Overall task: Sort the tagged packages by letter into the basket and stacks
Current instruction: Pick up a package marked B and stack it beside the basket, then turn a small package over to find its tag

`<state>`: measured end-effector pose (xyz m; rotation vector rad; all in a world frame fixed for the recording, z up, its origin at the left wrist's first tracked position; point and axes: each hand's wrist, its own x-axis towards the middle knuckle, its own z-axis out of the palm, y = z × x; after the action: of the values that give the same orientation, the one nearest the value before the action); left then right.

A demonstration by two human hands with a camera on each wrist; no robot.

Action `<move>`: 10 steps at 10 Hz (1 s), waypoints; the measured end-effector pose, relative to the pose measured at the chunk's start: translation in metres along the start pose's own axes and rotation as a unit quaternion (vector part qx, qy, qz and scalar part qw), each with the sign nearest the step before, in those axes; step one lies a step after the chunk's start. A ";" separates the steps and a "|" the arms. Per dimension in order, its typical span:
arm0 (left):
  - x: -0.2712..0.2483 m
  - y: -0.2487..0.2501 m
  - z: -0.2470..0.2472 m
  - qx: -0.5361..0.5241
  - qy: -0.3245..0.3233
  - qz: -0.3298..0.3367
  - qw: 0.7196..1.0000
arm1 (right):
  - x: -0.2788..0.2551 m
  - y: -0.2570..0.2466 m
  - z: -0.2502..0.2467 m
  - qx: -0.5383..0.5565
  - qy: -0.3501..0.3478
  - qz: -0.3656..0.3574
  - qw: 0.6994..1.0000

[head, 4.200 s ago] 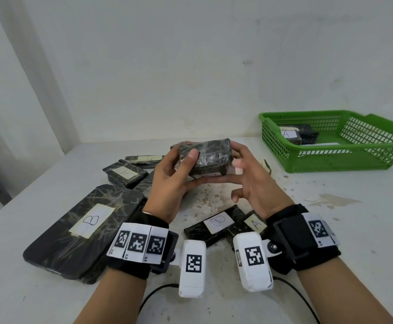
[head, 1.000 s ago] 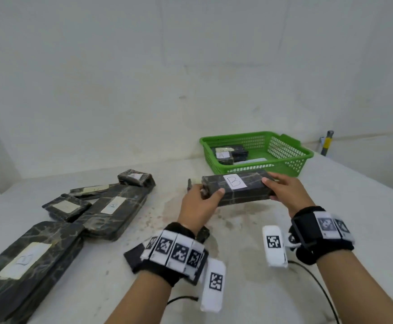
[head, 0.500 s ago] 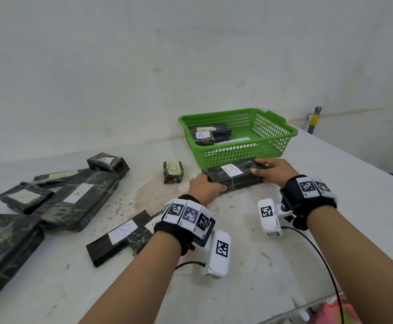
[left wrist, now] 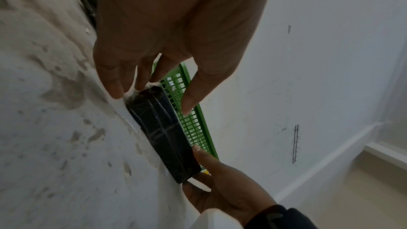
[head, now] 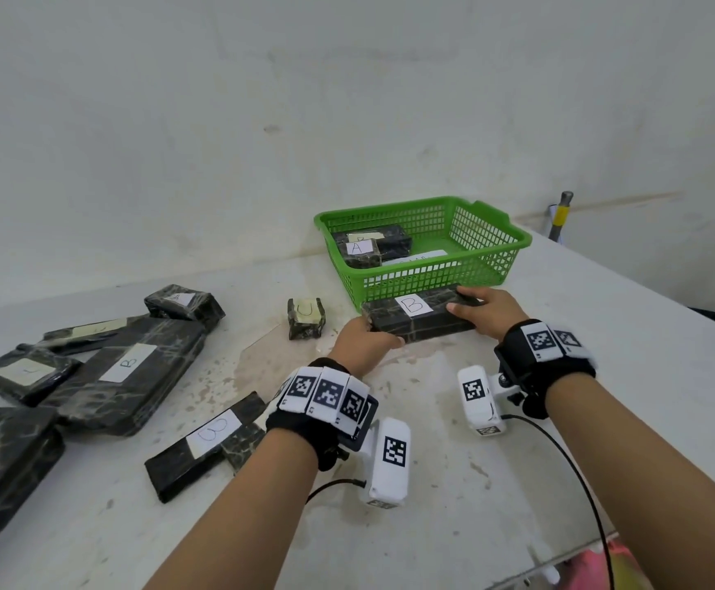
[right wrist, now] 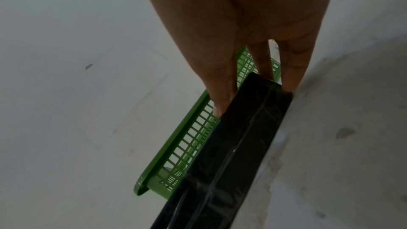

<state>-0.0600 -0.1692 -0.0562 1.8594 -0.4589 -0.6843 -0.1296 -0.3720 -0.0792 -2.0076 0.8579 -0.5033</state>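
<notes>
A long black package labelled B (head: 417, 319) is held at its ends by the left hand (head: 362, 340) and right hand (head: 494, 313), each grip closed on it. It lies on the table (head: 517, 483), just beside the green basket (head: 492, 259) toward the far edge.

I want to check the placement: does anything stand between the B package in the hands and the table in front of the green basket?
Nothing visible does. The B package lies on the table, beside the green basket, with the left hand and right hand at its ends.
</notes>
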 end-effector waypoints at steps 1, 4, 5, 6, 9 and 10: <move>-0.011 0.002 -0.014 -0.010 0.010 0.015 1.000 | -0.012 -0.009 -0.004 -0.067 -0.003 -0.020 0.998; -0.057 -0.024 -0.122 -0.200 0.122 0.060 0.970 | -0.059 -0.077 0.040 0.039 -0.057 -0.092 0.993; -0.063 -0.039 -0.148 -0.239 0.139 0.050 0.960 | -0.059 -0.104 0.079 0.087 -0.125 -0.017 0.988; -0.064 -0.052 -0.163 -0.262 0.153 0.040 0.952 | -0.046 -0.122 0.115 0.069 -0.155 0.046 0.984; -0.063 -0.074 -0.175 -0.358 0.116 0.023 0.926 | -0.018 -0.126 0.155 -0.016 -0.168 0.064 0.983; -0.064 -0.080 -0.174 -0.384 0.098 0.015 0.918 | -0.024 -0.135 0.151 0.031 -0.173 0.102 0.979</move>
<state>0.0039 0.0218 -0.0654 1.1495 -0.0567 -0.5402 -0.0005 -0.2175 -0.0479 -1.8510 0.8070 -0.0587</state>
